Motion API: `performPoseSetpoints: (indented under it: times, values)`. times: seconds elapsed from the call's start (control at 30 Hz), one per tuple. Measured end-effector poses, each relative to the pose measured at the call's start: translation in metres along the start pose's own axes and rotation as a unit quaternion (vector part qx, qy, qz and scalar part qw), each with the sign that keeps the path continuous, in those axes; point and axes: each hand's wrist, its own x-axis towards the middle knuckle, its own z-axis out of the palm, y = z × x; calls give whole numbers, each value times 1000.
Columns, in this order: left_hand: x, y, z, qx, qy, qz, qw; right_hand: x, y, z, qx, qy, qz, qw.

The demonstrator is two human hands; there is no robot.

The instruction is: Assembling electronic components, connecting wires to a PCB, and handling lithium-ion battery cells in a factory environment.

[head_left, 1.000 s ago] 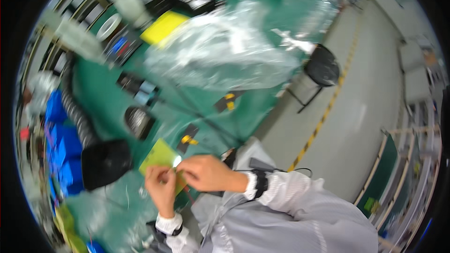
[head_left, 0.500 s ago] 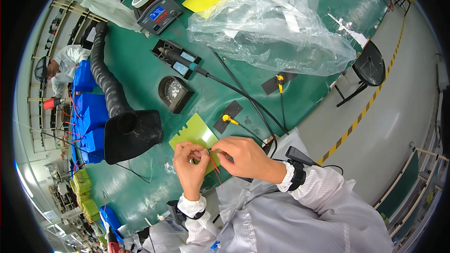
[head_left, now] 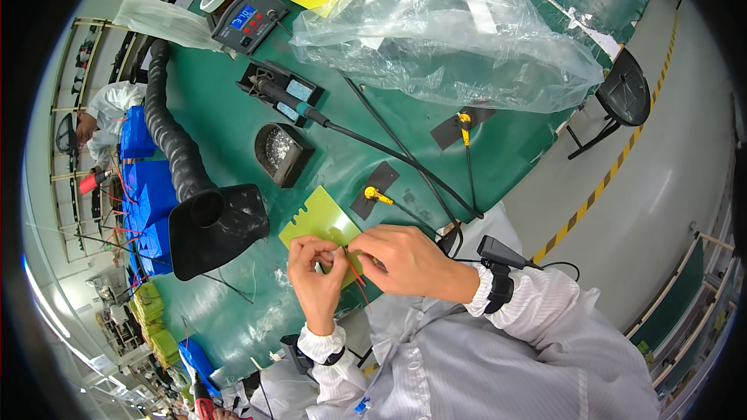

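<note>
Close together over the near edge of the green table, my hands meet fingertip to fingertip. My left hand [head_left: 317,271] is closed in a pinch on a thin red wire [head_left: 357,274], whose ends hang down between the hands. Thumb and forefinger of my right hand [head_left: 408,260] are pinched at the same spot, beside a small dark bit at the wire; the fingers partly hide it. Just beyond my fingertips lies a yellow-green notched board [head_left: 320,216], its near part covered by my hands.
A soldering iron [head_left: 292,99] rests in its holder, its cable crossing the table [head_left: 210,93]. Around it are a solder station [head_left: 247,19], a tip-cleaning pot [head_left: 278,152], a black fume hose [head_left: 179,148], yellow-ended leads [head_left: 377,195] and a plastic bag [head_left: 451,39]. Blue packs [head_left: 148,187] line the left; a co-worker [head_left: 105,120] is beyond.
The view has shifted slightly, so the table things sit a little differently in the picture. Both hands keep nearly the same pinch on the red wire.
</note>
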Motion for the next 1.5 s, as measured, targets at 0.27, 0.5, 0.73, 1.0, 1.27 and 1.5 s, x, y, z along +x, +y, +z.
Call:
performPoseSetpoints:
  times: [0.27, 0.5, 0.73, 1.0, 1.27, 1.5]
  values:
    - [1, -7, -11, -88, -40, -27, 995, -1, 2, 0, 0, -5, -7, 1000]
    - [2, 2, -6, -15, -45, -27, 999, -1, 3, 1, 5, 2, -9, 1000]
    - [5, -7, -8, -122, -15, -53, 991, -1, 2, 0, 3, -3, -9, 1000]
    - [5, -8, -12, -122, -52, -57, 990, -1, 1, 1, 7, 7, -5, 1000]
    - [-1, -1, -6, -37, -26, 3, 999, -1, 2, 1, 1, 2, -13, 1000]
    - [-3, 12, 3, 75, -2, 21, 997, -3, -1, 1, -49, -14, -18, 999]
